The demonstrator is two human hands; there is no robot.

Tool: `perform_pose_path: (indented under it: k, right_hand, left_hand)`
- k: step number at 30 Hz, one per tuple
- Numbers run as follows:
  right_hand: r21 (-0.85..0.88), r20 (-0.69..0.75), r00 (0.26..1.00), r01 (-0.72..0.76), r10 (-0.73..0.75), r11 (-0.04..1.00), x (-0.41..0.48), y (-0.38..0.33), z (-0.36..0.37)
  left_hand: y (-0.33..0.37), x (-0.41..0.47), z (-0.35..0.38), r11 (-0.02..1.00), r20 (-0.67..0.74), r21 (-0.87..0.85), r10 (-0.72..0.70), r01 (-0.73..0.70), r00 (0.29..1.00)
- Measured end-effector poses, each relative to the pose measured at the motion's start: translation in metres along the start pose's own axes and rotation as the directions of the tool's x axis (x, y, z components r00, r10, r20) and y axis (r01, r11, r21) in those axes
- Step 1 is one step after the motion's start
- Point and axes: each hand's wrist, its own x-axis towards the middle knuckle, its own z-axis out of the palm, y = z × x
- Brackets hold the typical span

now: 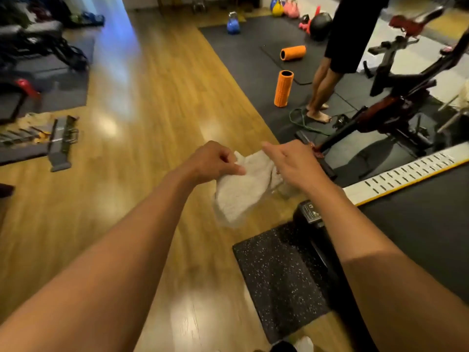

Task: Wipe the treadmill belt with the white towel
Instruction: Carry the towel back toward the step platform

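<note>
A white towel hangs in the air above the wooden floor, held between both hands. My left hand pinches its upper left edge. My right hand grips its right side, with the fingers partly hidden behind the cloth. The dark treadmill belt lies to the right, under my right forearm. Its white slotted side rail runs along the far edge. The towel is apart from the belt, to its left.
A speckled black rubber mat lies by the treadmill's end. Two orange foam rollers stand and lie on a dark mat ahead. Beside an exercise bike stands a person's bare legs. A blue kettlebell sits further back. Gear is scattered at left.
</note>
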Motion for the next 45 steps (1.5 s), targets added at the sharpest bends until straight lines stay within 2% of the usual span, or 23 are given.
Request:
perform_pose_path:
  k: [2,5,7,10,11,12,14,15,17,19,21,22,24,25,26,28,30,33,37,39,41,43,45]
  right_hand:
    - [0.054,0.043,0.998,0.053,-0.055,0.997,0.0,-0.045,0.018]
    - [0.177,0.098,0.989,0.09,-0.109,0.98,0.004,-0.108,0.052]
    - [0.005,0.195,0.967,0.163,-0.161,0.987,0.01,-0.144,0.078]
    - [-0.206,0.26,0.924,0.337,-0.28,0.919,0.02,-0.189,0.112]
    - [-0.18,0.268,0.897,0.404,-0.351,0.897,0.024,-0.204,0.123]
    - [-0.065,0.286,0.86,0.458,-0.423,0.887,0.024,-0.223,0.136]
    - [0.246,0.386,0.773,0.441,-0.504,0.863,0.021,-0.265,0.165]
    - [0.343,0.423,0.721,0.434,-0.549,0.833,0.024,-0.282,0.181]
    - [0.375,0.398,0.674,0.5,-0.623,0.78,0.032,-0.312,0.213]
    - [0.401,0.376,0.661,0.516,-0.65,0.757,0.045,-0.342,0.239]
    - [0.424,0.369,0.622,0.549,-0.691,0.72,0.057,-0.372,0.259]
    - [0.419,0.342,0.593,0.598,-0.729,0.683,0.063,-0.388,0.266]
    - [0.402,0.294,0.528,0.688,-0.797,0.604,0.077,-0.421,0.28]
    - [0.403,0.28,0.499,0.714,-0.82,0.572,0.083,-0.436,0.287]
    - [0.403,0.286,0.476,0.727,-0.831,0.556,0.09,-0.449,0.295]
    - [0.405,0.352,0.422,0.736,-0.836,0.542,0.107,-0.474,0.317]
    - [0.372,0.453,0.34,0.768,-0.824,0.521,0.121,-0.497,0.346]
    - [0.301,0.563,0.259,0.82,-0.785,0.486,0.127,-0.527,0.395]
    - [0.245,0.651,0.252,0.823,-0.716,0.513,0.123,-0.563,0.478]
    - [0.209,0.708,0.236,0.831,-0.666,0.516,0.109,-0.58,0.519]
    - [0.247,0.775,0.201,0.776,-0.599,0.58,0.086,-0.596,0.556]
    - [0.287,0.819,0.177,0.697,-0.546,0.657,0.061,-0.614,0.588]
    - [0.276,0.814,0.176,0.722,-0.554,0.635,0.044,-0.635,0.619]
  left_hand:
    - [-0.017,-0.035,-0.04,0.989,-0.083,0.149,0.025,-0.012,0.996]
    - [-0.044,-0.088,-0.097,0.975,-0.18,0.223,0.047,-0.006,0.983]
    - [-0.066,-0.124,-0.13,0.979,-0.235,0.202,0.051,-0.002,0.971]
    - [-0.099,-0.17,-0.168,0.991,-0.34,0.127,0.007,0.038,0.941]
    - [-0.107,-0.183,-0.178,0.994,-0.382,0.101,-0.004,0.046,0.924]
    - [-0.116,-0.195,-0.188,0.997,-0.427,0.064,-0.01,0.041,0.904]
    - [-0.129,-0.218,-0.209,1.0,-0.518,-0.016,-0.027,0.022,0.855]
    - [-0.134,-0.227,-0.221,0.999,-0.553,-0.042,-0.044,0.025,0.832]
    - [-0.147,-0.244,-0.244,0.997,-0.61,-0.062,-0.073,0.045,0.789]
    - [-0.161,-0.258,-0.268,0.996,-0.675,-0.055,-0.094,0.077,0.731]
    - [-0.174,-0.274,-0.291,0.987,-0.715,-0.088,-0.158,0.136,0.681]
    - [-0.18,-0.282,-0.301,0.975,-0.701,-0.109,-0.214,0.195,0.68]
    - [-0.196,-0.296,-0.319,0.905,-0.583,-0.125,-0.399,0.407,0.708]
    - [-0.207,-0.302,-0.325,0.844,-0.515,-0.128,-0.505,0.52,0.693]
    - [-0.223,-0.31,-0.33,0.779,-0.484,-0.144,-0.594,0.61,0.643]
    - [-0.256,-0.327,-0.337,0.702,-0.529,-0.228,-0.672,0.675,0.519]
    - [-0.284,-0.35,-0.344,0.667,-0.595,-0.312,-0.693,0.677,0.407]
    - [-0.316,-0.384,-0.354,0.63,-0.603,-0.493,-0.744,0.6,0.287]
    - [-0.373,-0.414,-0.377,0.503,-0.569,-0.657,-0.82,0.562,0.07]
    - [-0.406,-0.416,-0.39,0.472,-0.566,-0.714,-0.824,0.517,-0.03]
    - [-0.438,-0.411,-0.404,0.479,-0.542,-0.783,-0.839,0.397,-0.057]
    - [-0.464,-0.403,-0.419,0.46,-0.477,-0.859,-0.878,0.223,-0.027]
    - [-0.487,-0.4,-0.436,0.442,-0.447,-0.884,-0.895,0.151,0.007]
